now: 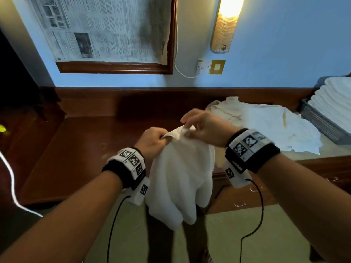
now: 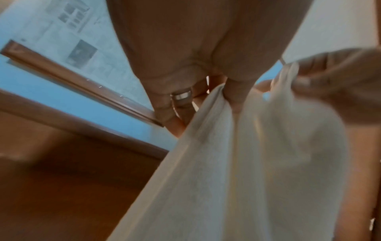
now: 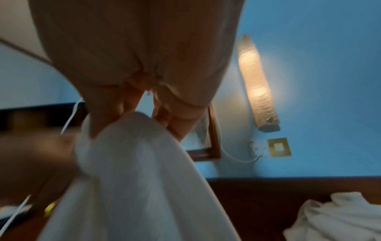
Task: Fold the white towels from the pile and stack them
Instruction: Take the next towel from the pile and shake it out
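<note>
In front of me is a dark wooden desk [image 1: 79, 149] with a raised wooden back, standing against a blue wall. On the wall, at 11 o'clock, hangs one framed newspaper [image 1: 106, 29]; at 1 o'clock there is one lit wall lamp [image 1: 226, 23], and under it one socket with a white cable. The left half of the desk, from 9 to 11 o'clock, gives open room, and its near edge runs just under my wrists. I hold one white towel [image 1: 182, 177] above this edge: my left hand [image 1: 152, 141] grips its top edge, and my right hand [image 1: 207, 130] pinches the same edge just beside it, so the cloth hangs down. At 2 o'clock lies the pile of unfolded towels [image 1: 266, 126], and at 3 o'clock one dark basket [image 1: 321, 122] holds a stack of folded towels [image 1: 334, 103].
</note>
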The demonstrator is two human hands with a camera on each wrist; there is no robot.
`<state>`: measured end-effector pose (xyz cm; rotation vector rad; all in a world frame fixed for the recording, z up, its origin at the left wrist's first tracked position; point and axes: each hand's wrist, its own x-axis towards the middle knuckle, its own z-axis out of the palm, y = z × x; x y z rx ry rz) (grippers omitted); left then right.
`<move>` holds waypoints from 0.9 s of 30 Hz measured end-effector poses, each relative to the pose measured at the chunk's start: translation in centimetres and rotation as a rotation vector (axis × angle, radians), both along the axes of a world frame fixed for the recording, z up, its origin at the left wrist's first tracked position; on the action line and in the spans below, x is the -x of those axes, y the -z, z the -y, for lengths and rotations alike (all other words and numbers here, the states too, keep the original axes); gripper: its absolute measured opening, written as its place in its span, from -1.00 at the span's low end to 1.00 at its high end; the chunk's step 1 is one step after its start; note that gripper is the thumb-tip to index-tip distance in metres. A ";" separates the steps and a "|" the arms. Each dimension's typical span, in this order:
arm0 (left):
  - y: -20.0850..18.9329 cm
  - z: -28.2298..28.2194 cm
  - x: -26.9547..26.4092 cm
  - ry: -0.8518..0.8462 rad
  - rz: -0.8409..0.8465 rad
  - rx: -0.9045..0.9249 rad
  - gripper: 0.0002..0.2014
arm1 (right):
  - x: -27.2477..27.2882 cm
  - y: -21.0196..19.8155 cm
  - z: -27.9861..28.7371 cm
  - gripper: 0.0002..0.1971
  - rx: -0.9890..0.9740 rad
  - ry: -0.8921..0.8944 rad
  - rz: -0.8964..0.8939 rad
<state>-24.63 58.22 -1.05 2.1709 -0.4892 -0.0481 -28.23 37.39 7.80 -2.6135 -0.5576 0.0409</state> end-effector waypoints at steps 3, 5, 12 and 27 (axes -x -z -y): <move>-2.6 1.6 0.6 0.047 0.088 -0.089 -0.77 | 1.0 3.6 -1.4 -0.85 0.029 -0.043 -0.094; -3.4 1.6 1.2 0.041 0.127 -0.060 -0.82 | 1.0 4.6 -1.8 -0.85 -0.036 -0.028 -0.024; -0.5 -2.6 4.5 -0.027 -0.160 0.362 -0.66 | -0.4 1.3 -2.3 -0.88 -0.256 0.081 0.206; 7.1 -7.8 7.4 -0.184 -0.255 0.442 -0.24 | -2.7 -3.4 -1.9 -0.84 -0.794 0.277 0.280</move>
